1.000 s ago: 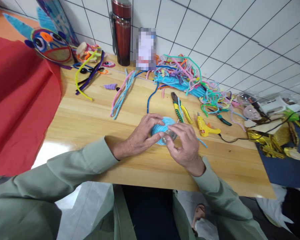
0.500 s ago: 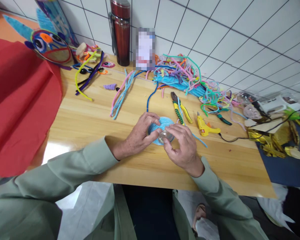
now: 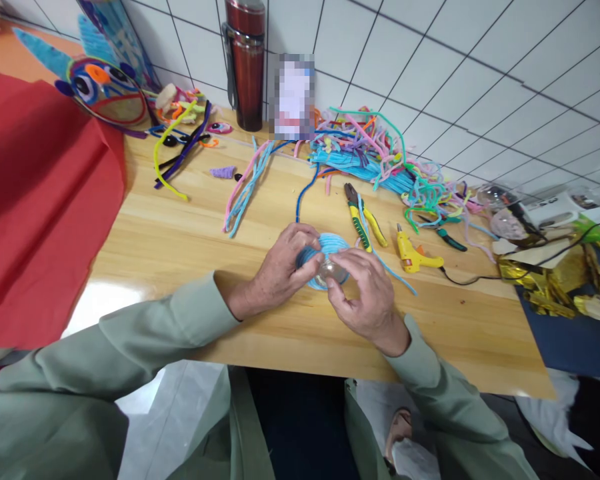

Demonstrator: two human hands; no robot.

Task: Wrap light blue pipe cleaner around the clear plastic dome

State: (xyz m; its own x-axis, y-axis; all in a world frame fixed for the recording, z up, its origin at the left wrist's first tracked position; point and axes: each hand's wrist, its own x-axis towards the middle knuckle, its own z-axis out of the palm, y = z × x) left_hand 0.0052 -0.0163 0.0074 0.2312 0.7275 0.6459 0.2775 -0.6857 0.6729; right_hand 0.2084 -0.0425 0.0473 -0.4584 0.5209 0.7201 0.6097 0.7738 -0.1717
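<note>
Between my hands, near the table's middle, is a round coil of light blue pipe cleaner (image 3: 331, 245) with a clear, rounded plastic piece (image 3: 333, 272) showing at its front. My left hand (image 3: 293, 263) curls around the coil's left side, thumb and fingers gripping it. From the right, my right hand (image 3: 364, 293) closes over the same piece, its thumb at the clear part and its fingers on the upper rim. Parts of the coil are hidden by my fingers. A dark blue pipe cleaner (image 3: 300, 200) lies just beyond my left hand.
Yellow-and-green pliers (image 3: 363, 220) and a yellow glue gun (image 3: 414, 255) lie to the right. Behind them is a heap of coloured pipe cleaners (image 3: 365, 160). A red thermos (image 3: 246, 73) stands against the tiled wall; red cloth (image 3: 45, 207) covers the left side.
The whole view has shifted slightly to the right. Both hands keep nearly the same hold on the blue coil.
</note>
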